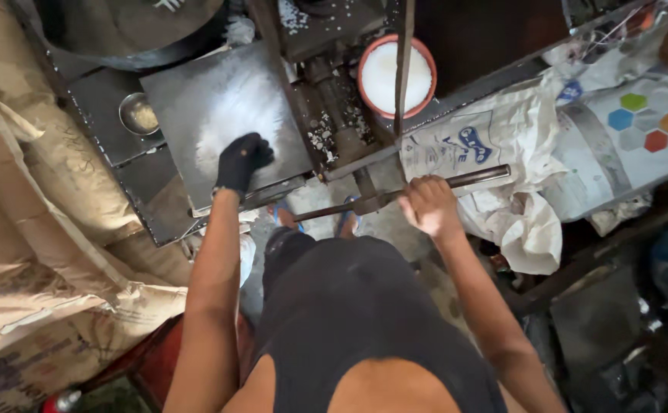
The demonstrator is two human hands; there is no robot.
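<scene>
Lever (425,183) being gripped, centre frame, by closed right hand (430,206); gloved left hand (242,160) curled, pressing on plate (219,115), centre left.

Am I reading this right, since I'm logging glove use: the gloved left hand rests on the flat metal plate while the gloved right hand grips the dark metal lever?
Not quite. The head view shows the right hand bare, not gloved. The rest stands: the left hand, in a black glove, rests on the flat metal plate, and the right hand grips the dark metal lever.

Dark metal lever bar (418,187), long, near-horizontal, just right of flat grey steel plate (223,115), plate w/ pale powder smear, tilted slightly
</scene>
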